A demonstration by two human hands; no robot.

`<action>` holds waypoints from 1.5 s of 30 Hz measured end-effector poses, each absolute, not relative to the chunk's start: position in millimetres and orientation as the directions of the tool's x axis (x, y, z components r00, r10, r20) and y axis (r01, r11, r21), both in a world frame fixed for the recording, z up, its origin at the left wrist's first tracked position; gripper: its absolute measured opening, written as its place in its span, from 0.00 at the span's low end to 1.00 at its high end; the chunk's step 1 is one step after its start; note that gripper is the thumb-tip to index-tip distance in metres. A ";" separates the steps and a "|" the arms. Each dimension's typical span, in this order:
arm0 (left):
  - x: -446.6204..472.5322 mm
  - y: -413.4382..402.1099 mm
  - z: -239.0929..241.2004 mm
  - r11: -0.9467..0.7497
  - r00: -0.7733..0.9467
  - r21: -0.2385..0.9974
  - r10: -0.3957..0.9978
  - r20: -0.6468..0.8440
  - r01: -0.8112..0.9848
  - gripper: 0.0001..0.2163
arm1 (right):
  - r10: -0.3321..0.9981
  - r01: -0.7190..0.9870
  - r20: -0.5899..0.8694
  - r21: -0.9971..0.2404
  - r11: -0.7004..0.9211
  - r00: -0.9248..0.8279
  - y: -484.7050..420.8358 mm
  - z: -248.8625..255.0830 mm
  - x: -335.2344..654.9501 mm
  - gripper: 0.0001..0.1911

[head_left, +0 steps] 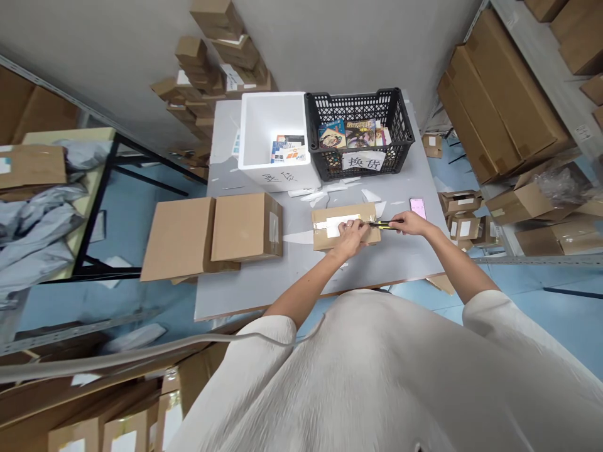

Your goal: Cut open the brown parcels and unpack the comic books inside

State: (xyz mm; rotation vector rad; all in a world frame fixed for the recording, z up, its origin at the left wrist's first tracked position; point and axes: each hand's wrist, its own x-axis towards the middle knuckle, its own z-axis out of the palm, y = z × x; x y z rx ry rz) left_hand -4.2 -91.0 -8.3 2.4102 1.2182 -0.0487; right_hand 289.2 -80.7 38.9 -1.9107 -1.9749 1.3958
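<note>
A small cardboard box [321,237] with clear tape and a white label [333,226] lies on the grey table. My left hand [351,237] rests on its top, fingers apart and laid over the label and tape; a ring shows on one finger. In my right hand [409,223], just off the box's right end, is a black and yellow utility knife [384,225]. The knife points left, its tip at the taped end beside my left fingers. Whether the blade is in the tape I cannot tell.
A white foam box [273,107] and black plastic crate [404,135], both holding books, stand behind. Two larger cartons [240,229] sit left. A phone [417,207] lies at the right edge. Paper scraps [370,196] litter the table [245,292]. Stacked boxes and shelves surround it.
</note>
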 end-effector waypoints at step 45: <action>-13.4 -84.8 -9.8 -0.491 0.596 0.426 0.788 -0.154 0.760 0.26 | 0.889 0.537 -0.447 -0.777 -0.330 -0.100 -115.4 14.7 301.8 0.29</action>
